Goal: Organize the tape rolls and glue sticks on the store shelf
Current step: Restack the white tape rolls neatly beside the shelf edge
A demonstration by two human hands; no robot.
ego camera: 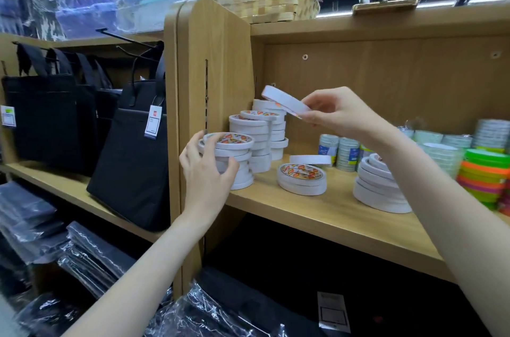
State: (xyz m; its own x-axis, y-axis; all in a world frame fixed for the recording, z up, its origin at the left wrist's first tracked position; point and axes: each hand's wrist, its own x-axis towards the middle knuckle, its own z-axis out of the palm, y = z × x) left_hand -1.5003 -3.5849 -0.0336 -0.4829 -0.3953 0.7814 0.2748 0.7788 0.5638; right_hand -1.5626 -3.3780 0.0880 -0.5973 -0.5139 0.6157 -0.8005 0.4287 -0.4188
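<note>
One white tape roll is pinched, tilted, in the right hand, just above the rear stack. It should probably be levelled and centred before release. The left hand curls round the front stack below it, steadying it on the shelf. More rolls lie under the right wrist. No glue sticks can be made out; that forearm hides part of the right-side pile.

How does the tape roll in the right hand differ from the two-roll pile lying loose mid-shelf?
The held tape roll is single, tilted and off the shelf, pinched by the right hand; the two-roll pile lies flat on the shelf, untouched. The held roll shows its white rim; the pile shows its printed top label. Both are white tape of similar width.
</note>
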